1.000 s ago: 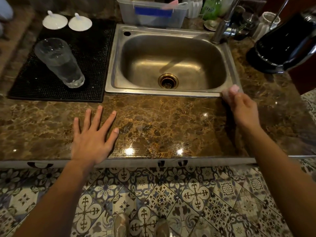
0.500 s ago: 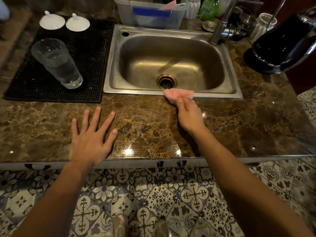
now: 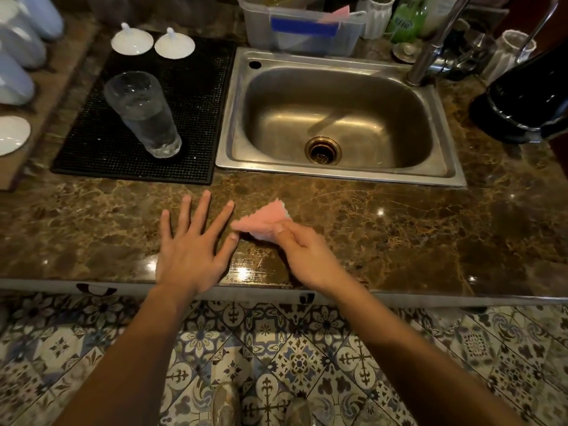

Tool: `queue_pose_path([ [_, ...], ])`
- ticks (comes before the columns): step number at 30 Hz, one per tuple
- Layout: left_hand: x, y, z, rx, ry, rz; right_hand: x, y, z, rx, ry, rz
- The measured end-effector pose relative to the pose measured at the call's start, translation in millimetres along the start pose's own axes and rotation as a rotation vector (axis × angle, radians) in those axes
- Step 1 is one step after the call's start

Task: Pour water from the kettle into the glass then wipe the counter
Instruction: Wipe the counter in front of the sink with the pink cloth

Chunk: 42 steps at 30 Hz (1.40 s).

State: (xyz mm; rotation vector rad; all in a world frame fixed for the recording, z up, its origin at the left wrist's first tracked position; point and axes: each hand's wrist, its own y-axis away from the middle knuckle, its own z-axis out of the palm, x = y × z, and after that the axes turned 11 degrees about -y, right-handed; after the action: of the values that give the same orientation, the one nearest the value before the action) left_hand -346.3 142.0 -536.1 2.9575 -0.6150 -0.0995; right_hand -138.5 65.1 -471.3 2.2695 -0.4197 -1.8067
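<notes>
Brown marble tabletop (image 3: 399, 229), two hands on it. Left hand (image 3: 190, 250) flat, fingers (image 3: 196, 210) spread wide, holding nothing. Right hand (image 3: 304, 256) pinches one pink cloth (image 3: 264, 221) against the stone, just beside the left thumb. One glass (image 3: 143, 113), partly filled with water, upright on one black mat (image 3: 190, 96); two white lids (image 3: 132, 41) behind it. One steel sink (image 3: 233, 118) at centre. One black kettle (image 3: 528, 96) far right, well apart.

Patterned blue-white floor tiles (image 3: 276, 348) below the hands. Steel sink (image 3: 233, 124) beyond them, black mat (image 3: 92, 142) far-left, clear plastic bin (image 3: 301, 41) behind sink. Warm dim light, glossy glare spots.
</notes>
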Motion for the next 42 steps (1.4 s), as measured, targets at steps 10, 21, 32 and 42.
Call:
queue_pose_path([
  [10,-1,0,0,-0.007,-0.002,0.011,-24,3,-105,0.33,-0.561,0.081],
  [21,0,0,-2,-0.006,-0.001,0.014,15,-14,-56,0.163,0.295,0.021],
  [32,-1,-1,4,0.034,-0.01,0.021,42,59,-4,-0.208,0.245,-0.046],
  [42,-4,3,0,0.023,0.041,0.061,-7,64,-16,-0.029,-1.184,0.39],
])
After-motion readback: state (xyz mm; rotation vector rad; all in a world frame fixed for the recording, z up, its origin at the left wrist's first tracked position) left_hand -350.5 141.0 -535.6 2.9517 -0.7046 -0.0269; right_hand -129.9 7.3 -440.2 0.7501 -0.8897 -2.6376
